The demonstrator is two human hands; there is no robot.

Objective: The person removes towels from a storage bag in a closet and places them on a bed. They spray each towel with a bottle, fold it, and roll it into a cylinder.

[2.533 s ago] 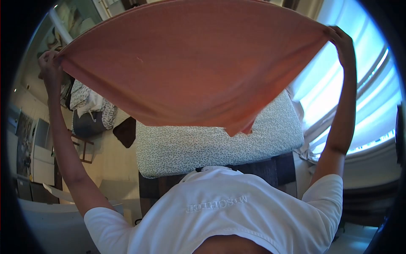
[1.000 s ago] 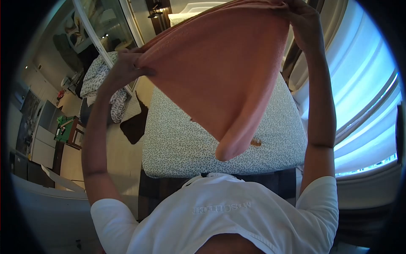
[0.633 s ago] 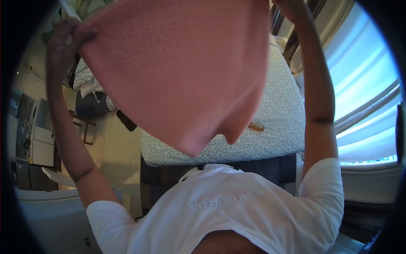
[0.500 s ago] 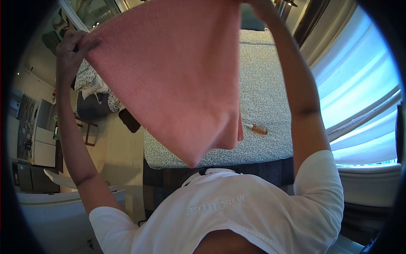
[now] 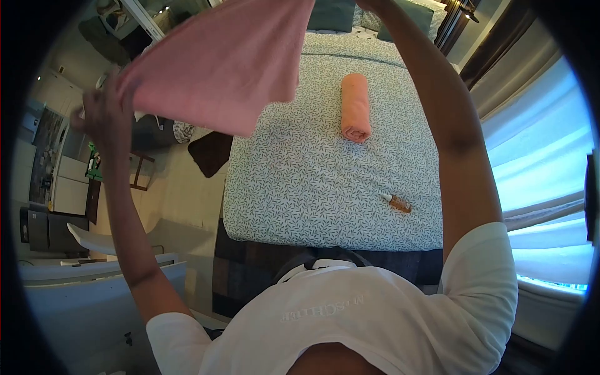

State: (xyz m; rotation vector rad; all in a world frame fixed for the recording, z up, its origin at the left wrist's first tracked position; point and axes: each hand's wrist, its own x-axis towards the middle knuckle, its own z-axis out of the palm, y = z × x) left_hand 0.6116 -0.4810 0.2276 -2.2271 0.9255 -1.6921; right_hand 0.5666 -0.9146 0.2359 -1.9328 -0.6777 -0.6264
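A pink towel (image 5: 219, 69) hangs raised and spread at the upper left, its top running out of the frame. My left hand (image 5: 107, 109) is closed on the towel's left corner. Of my right hand (image 5: 370, 4), only a part shows at the top edge; its fingers are cut off, so their grip is hidden. Below the raised towel lies a bed (image 5: 300, 187) with a white, leaf-patterned cover. On it rests a rolled peach-coloured towel (image 5: 355, 106), apart from both hands. Nearer to me, a small amber bottle with a white tip (image 5: 399, 203) lies on its side.
Green pillows (image 5: 331, 15) are at the bed's far end. A dark mat (image 5: 210, 153) lies on the floor left of the bed. At the lower left stands a white piece of furniture (image 5: 100, 300). A curtained window (image 5: 537, 162) is at the right.
The pink towel has swung up and left, uncovering the rolled towel and more of the bed. My left hand has come down slightly. My right hand has moved farther out of the top edge.
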